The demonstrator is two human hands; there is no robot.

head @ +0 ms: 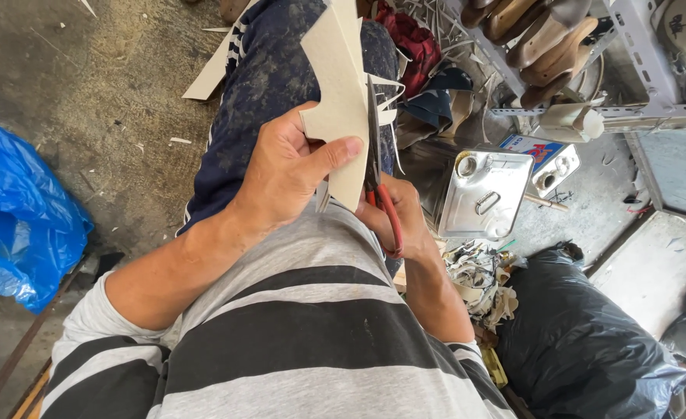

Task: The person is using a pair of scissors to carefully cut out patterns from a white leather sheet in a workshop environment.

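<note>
Gripping beige card sheet: L hand pinched; R hand closed on red-handled scissors.

A dusty concrete floor carries a crumpled blue plastic bag at left, scattered offcut slivers, a square metal can, a heap of scraps and a full black refuse bag at right.
</note>
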